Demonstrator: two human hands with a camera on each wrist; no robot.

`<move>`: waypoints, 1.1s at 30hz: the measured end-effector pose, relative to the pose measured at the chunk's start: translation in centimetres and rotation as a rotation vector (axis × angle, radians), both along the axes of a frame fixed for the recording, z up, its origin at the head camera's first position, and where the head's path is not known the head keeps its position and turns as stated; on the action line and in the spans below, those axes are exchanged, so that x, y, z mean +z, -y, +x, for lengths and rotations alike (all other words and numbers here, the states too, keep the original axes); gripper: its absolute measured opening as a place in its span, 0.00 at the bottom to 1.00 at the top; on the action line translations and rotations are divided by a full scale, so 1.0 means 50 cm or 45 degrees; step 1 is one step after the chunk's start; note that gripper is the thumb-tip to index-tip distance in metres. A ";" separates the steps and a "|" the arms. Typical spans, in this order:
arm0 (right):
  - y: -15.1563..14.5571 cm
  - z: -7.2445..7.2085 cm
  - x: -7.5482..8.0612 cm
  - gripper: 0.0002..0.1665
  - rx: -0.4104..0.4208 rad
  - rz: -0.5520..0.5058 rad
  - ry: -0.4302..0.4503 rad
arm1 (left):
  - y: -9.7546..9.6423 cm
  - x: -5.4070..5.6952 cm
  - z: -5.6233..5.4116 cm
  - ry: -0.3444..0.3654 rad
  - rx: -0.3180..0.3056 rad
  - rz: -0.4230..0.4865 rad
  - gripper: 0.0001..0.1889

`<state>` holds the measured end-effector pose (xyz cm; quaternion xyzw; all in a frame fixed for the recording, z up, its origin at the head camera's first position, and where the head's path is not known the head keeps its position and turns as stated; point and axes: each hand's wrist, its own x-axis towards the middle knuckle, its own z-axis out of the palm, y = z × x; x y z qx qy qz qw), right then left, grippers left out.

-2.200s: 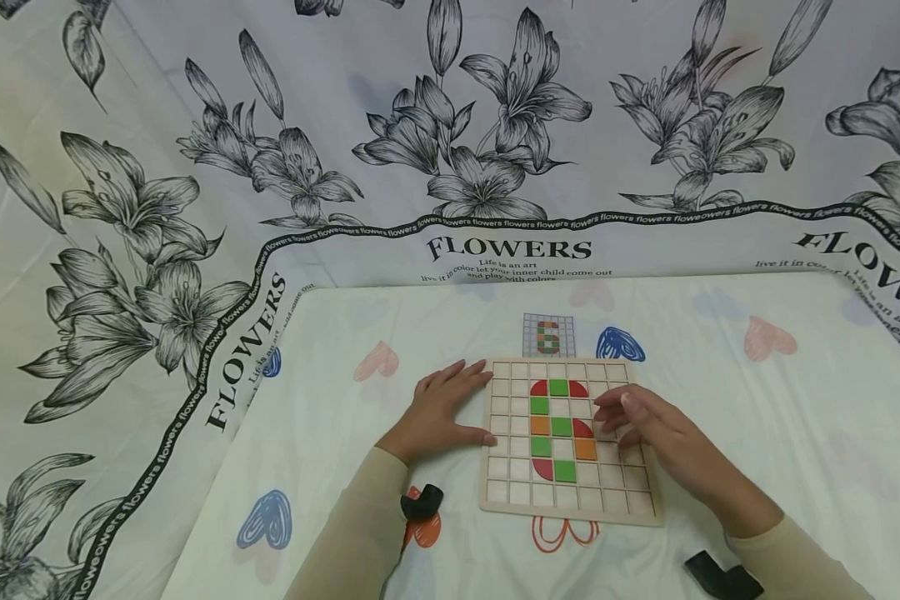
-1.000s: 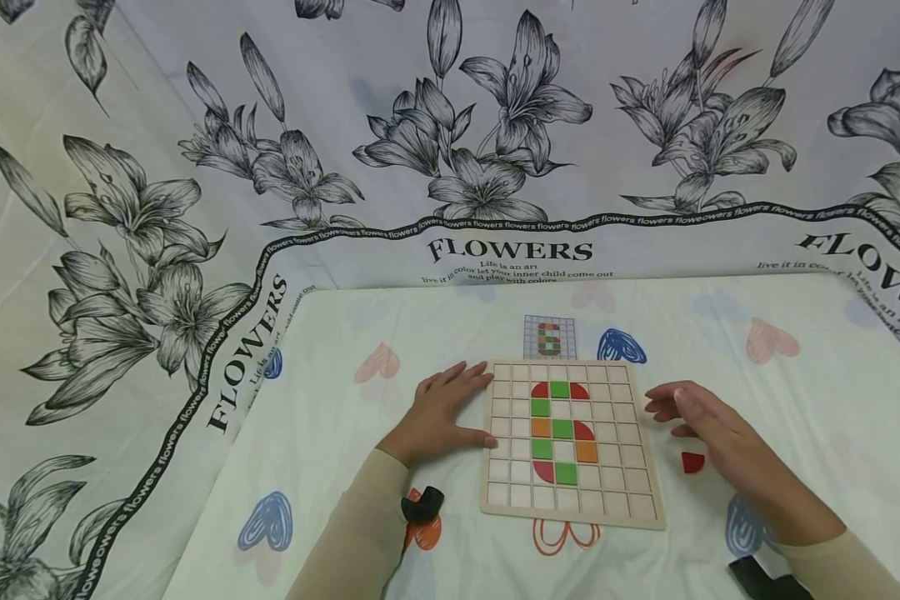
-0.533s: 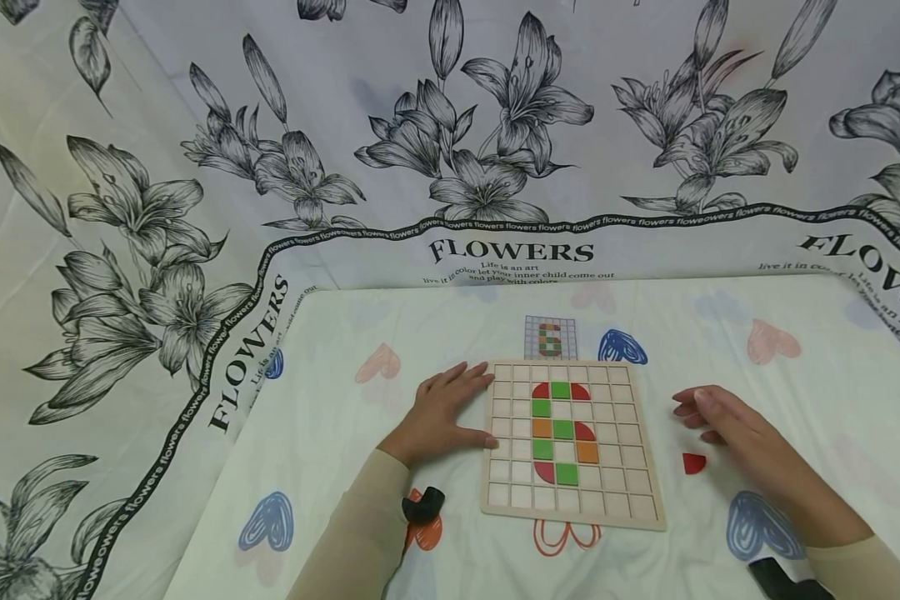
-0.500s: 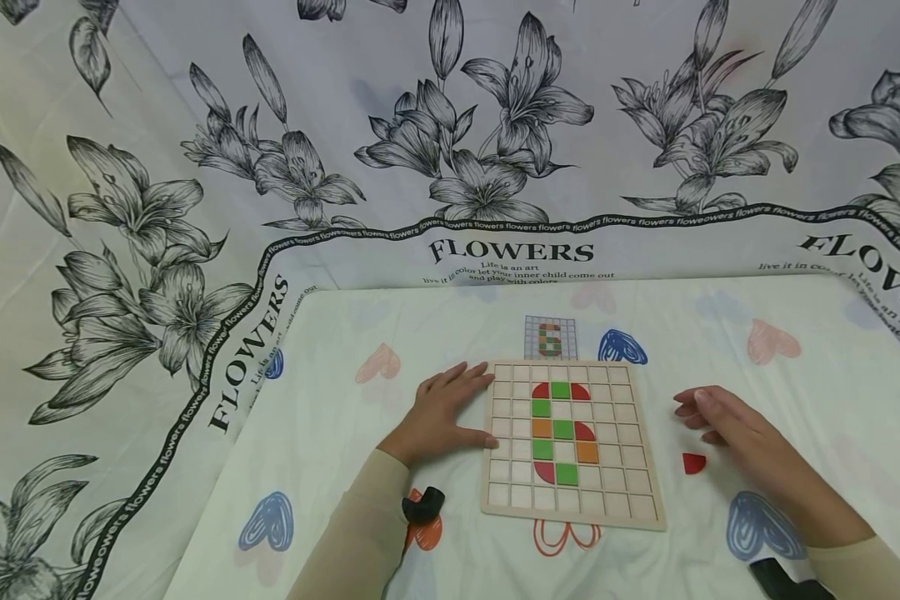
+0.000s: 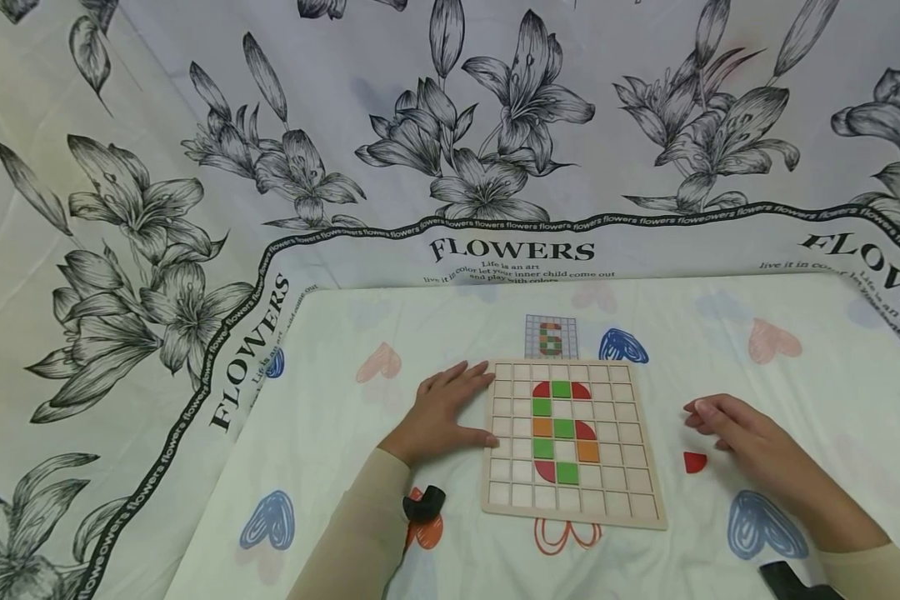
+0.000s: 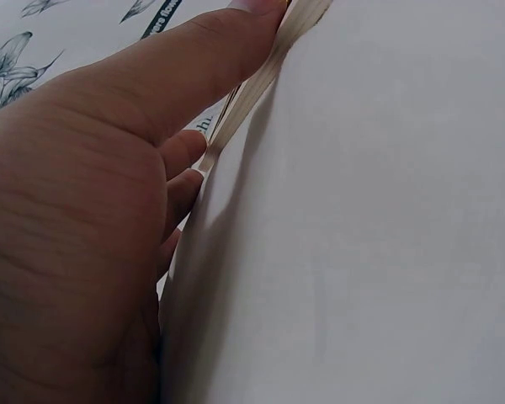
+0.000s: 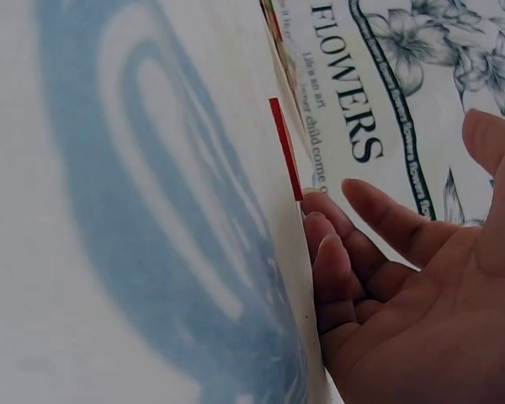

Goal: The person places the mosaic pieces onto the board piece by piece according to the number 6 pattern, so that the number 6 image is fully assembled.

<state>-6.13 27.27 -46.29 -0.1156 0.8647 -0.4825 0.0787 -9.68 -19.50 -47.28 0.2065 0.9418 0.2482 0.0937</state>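
A square wooden grid board (image 5: 622,492) lies flat on the table. Red, green and orange tiles in its cells form a 6-like figure, and the cell right of the bottom green tile (image 5: 567,473) is bare. My left hand (image 5: 438,414) rests at the board's left edge, thumb and fingertips touching the rim. Right of the board, one loose red quarter-round tile (image 5: 694,462) lies on the cloth. Just beyond it, my right hand (image 5: 750,437) is low over the cloth, its fingers loosely bent and holding nothing. In the right wrist view the red tile (image 7: 286,150) appears edge-on near the fingertips.
A small pattern card (image 5: 551,336) showing a coloured 6 on a grid lies behind the board, partly under its back edge. The table cloth (image 5: 330,500) has printed hearts. Black wrist devices (image 5: 424,504) sit by both sleeves. A flower-printed curtain (image 5: 390,67) hangs behind.
My right hand has moved right, off the board, and then slightly down beside the loose red tile, which has come into view. My left hand has stayed at the board's edge.
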 end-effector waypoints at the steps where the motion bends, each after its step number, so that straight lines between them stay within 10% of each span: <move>1: 0.000 0.001 0.001 0.21 -0.005 0.019 0.017 | -0.001 0.000 0.000 0.001 0.000 -0.002 0.54; 12: 0.001 0.011 0.016 0.26 -0.039 0.224 0.168 | -0.001 0.000 -0.003 -0.014 -0.001 -0.014 0.54; 33: -0.012 0.023 -0.002 0.17 0.071 0.291 -0.061 | 0.001 -0.004 -0.002 0.002 0.008 -0.013 0.54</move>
